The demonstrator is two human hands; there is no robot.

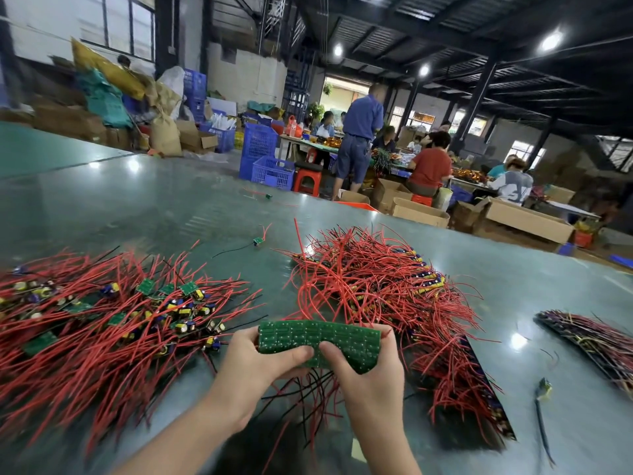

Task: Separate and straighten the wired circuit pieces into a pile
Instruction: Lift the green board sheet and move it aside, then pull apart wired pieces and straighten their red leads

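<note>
Wired circuit pieces, still joined as a green rectangular panel of small boards [318,342], sit in both hands above the glossy grey-green table [144,207], solder side up and bent slightly downward at the right end. Left hand [255,368] grips the panel's left part, thumb lying along the near edge and fingers curled under it; right hand [368,375] grips the right part, thumb pressed on the top face near the middle and fingers wrapped beneath. Red and black wires [305,395] hang from the panel's underside between the wrists. To the left on the table spreads a loose pile of separated green boards with red leads, blue and yellow components showing [113,313]. Just beyond and to the right of the hands lies a tangled heap of red-wired panels [373,286]. Well apart at the far right rests another strip of wired boards [592,341], and near it a single small piece with a dark lead [544,392]. Two stray single pieces lie farther out on the table, one nearer [257,241] and one more distant [268,196]. In the background people sit at worktables [430,166] among blue plastic crates [263,159] and cardboard boxes [527,219].
</note>
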